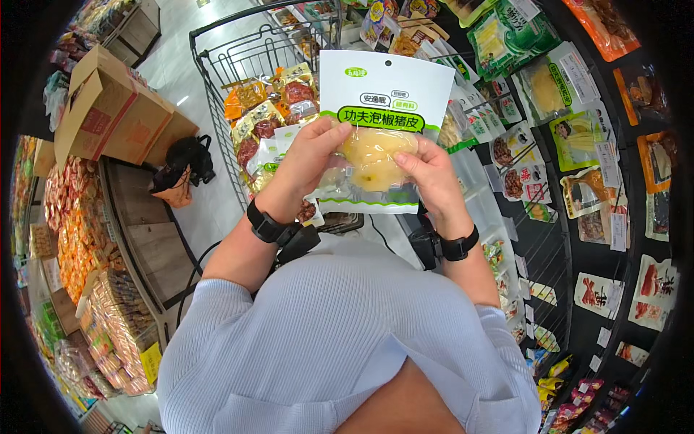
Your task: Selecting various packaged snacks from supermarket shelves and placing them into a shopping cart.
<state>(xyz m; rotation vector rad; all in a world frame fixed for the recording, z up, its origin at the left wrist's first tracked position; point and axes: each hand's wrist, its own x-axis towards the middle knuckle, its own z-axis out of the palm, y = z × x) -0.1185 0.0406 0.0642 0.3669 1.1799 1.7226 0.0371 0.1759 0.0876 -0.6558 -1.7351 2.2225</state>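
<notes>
Both my hands hold a flat white-and-green packet (387, 87) of vacuum-packed food up in front of me. Through its clear window a pale yellow piece (374, 163) shows, and the front bears writing. My left hand (314, 154) grips the packet's left side, thumb on the front. On the right edge, my right hand (431, 171) pinches it with the thumb over the window. Just beyond stands a black wire shopping cart (209, 81), partly hidden by the packet. Inside the cart lie several food packets (257, 130), some orange, some with dark red meat.
To my right, a black display rack (585, 260) carries hanging snack packets (542, 87) on metal hooks. Cardboard boxes (116, 116) and a black bag (190, 157) are at the left, above a bin of wrapped snacks (81, 228). Grey floor (179, 76) runs between.
</notes>
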